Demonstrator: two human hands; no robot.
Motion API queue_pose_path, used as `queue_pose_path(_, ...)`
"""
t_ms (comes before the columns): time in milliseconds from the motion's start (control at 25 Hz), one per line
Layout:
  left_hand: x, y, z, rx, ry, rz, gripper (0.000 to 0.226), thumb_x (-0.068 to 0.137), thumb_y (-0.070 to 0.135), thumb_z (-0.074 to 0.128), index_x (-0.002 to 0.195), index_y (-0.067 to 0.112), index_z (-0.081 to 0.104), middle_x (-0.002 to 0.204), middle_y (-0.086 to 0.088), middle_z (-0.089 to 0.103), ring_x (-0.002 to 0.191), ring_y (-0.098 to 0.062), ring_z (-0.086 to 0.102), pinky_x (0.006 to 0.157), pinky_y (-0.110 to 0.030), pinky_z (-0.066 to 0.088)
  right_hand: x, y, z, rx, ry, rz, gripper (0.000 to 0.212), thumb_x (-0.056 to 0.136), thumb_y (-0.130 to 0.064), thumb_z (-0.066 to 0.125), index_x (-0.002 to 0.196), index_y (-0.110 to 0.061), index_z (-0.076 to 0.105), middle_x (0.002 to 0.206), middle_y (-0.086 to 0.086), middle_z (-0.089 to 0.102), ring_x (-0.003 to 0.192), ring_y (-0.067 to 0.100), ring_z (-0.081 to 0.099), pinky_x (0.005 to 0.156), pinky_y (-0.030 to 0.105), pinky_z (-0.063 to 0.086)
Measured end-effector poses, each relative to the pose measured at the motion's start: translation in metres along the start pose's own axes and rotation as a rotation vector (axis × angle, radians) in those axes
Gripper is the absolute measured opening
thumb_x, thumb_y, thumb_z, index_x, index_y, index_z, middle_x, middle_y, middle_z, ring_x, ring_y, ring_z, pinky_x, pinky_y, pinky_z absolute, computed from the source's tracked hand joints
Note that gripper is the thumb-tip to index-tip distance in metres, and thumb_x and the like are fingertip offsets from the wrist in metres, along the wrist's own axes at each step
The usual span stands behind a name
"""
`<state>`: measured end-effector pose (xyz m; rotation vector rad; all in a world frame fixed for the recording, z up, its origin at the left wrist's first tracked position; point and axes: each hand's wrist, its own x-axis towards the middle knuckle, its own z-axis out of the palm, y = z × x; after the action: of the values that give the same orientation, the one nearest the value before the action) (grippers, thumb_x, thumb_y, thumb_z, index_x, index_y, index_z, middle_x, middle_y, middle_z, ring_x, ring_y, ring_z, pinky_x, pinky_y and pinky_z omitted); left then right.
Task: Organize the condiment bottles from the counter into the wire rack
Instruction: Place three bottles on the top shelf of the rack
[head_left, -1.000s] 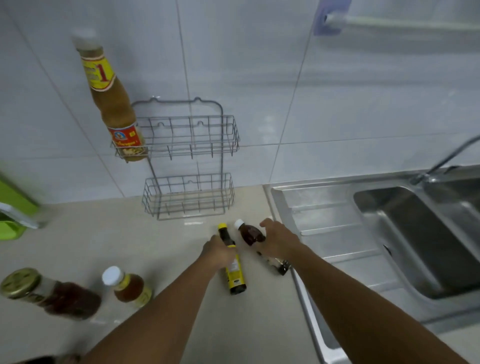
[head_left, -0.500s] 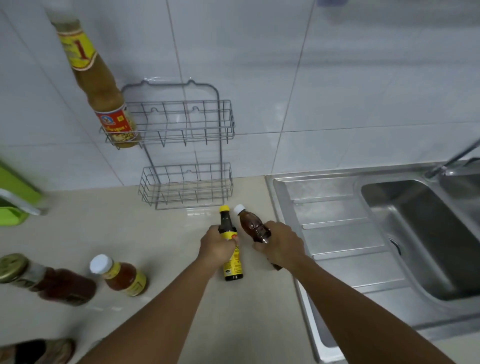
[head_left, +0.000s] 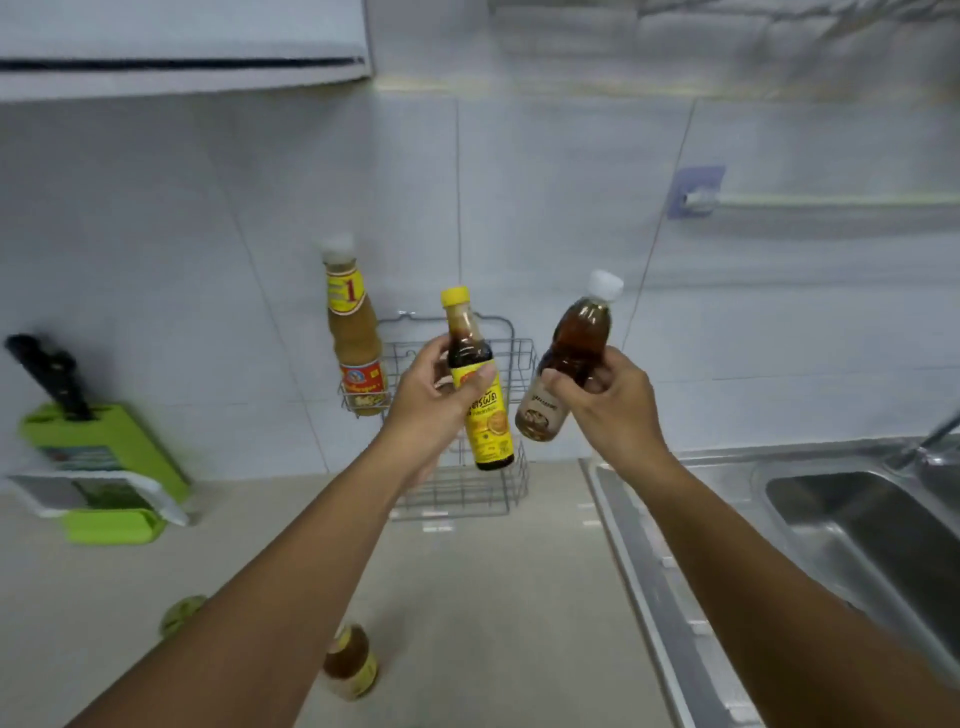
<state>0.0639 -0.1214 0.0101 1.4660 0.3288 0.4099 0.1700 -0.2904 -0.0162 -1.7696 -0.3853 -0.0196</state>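
My left hand (head_left: 434, 395) grips a dark sauce bottle with a yellow cap and yellow label (head_left: 475, 384), held upright in the air in front of the wire rack (head_left: 519, 364). My right hand (head_left: 608, 400) holds a brown bottle with a white cap (head_left: 571, 358), tilted slightly right, just right of the rack. The two-tier rack hangs on the tiled wall; a tall orange-sauce bottle (head_left: 355, 332) stands in the left end of its upper basket. On the counter, a small amber bottle (head_left: 350, 660) lies below my left forearm, with a jar with a green-gold lid (head_left: 182, 613) partly hidden.
A green knife block with a black-handled knife (head_left: 98, 447) stands at the left on the counter. A steel sink (head_left: 857, 519) and drainboard fill the right, with a tap at the far right. A towel bar (head_left: 779, 200) is fixed on the wall above.
Both hands have lifted their bottles off the counter up to the level of the rack's upper basket. The camera has tilted upward.
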Motion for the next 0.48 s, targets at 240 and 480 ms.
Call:
queue_pose_path(240,0.045,0.044,-0.041,0.495,0.039,0.360,0.053,0.084,0.017,0.078,0.131,0.021,0.055,0.122,-0.001,0.068,0.114,-0.015,0.064,0.098,-0.030,0.054,0.041,-0.047,0.054,-0.086,-0.071,-0.109,0.043,0.076,-0.028,0.088,0.114,-0.022,0.069,0.105,-0.004,0.077,0.094,0.010,0.074,0.085,0.030,0.061)
queue_pose_path(480,0.063,0.022,-0.050,0.674,0.187,0.358,0.048,0.086,0.016,0.074,0.130,0.020,0.055,0.116,-0.002,0.070,0.096,-0.007,0.058,0.074,-0.007,0.041,0.057,-0.034,0.087,-0.058,-0.233,-0.084,0.055,0.080,-0.008,0.086,0.129,-0.014,0.063,0.120,0.002,0.074,0.098,0.018,0.077,0.090,0.039,0.063)
